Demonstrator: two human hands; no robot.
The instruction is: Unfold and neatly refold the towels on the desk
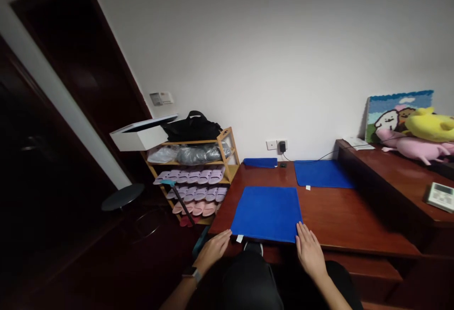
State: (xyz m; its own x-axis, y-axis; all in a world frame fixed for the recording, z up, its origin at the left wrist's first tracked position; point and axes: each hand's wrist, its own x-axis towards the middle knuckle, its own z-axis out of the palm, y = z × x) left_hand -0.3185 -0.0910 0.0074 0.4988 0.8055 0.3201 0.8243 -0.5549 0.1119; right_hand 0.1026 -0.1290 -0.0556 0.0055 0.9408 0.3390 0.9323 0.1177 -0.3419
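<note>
A blue square cloth (266, 212) lies flat on the dark wooden table (333, 215), right in front of me. My left hand (213, 249) rests at its near left corner, fingers stretched out and touching the edge beside a small white tag. At the near right corner lies my right hand (309, 249), fingers flat and spread on the edge. Neither hand grips anything. A second blue cloth (322, 174) lies spread farther back. A smaller folded blue cloth (260, 162) sits by the wall.
A wooden shoe rack (198, 182) with several slippers, a black bag and a white box (140, 135) stands left of the table. A raised shelf (393, 173) on the right carries plush toys (422, 135) and a remote (440, 196). A round stool (122, 196) stands lower left.
</note>
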